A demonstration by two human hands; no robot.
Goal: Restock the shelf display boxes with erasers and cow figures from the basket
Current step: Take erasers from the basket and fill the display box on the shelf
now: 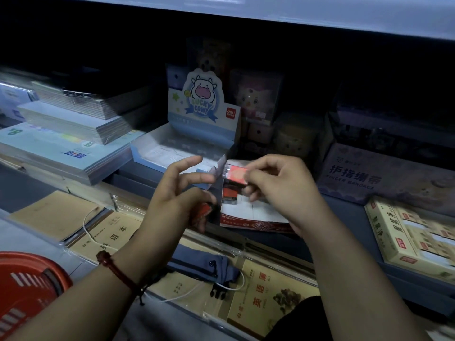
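My right hand (pixel 275 183) pinches a red-wrapped eraser (pixel 235 174) above the red and white eraser display box (pixel 256 220), where another red eraser (pixel 230 194) stands. My left hand (pixel 177 193) is beside it, index finger and thumb stretched out, lower fingers curled round a red eraser (pixel 204 211). Behind stands the pale blue "Lucky Cow" display box (pixel 182 148), its tray showing a few pale wrapped items. The red basket (pixel 27 289) is at the bottom left corner.
Stacks of notebooks (pixel 66 134) lie on the shelf to the left. A purple finger-bandage box (pixel 384 173) and a yellow box (pixel 413 239) sit right. Brown exercise books, a blue pouch (pixel 204 264) and a white cable lie on the lower shelf.
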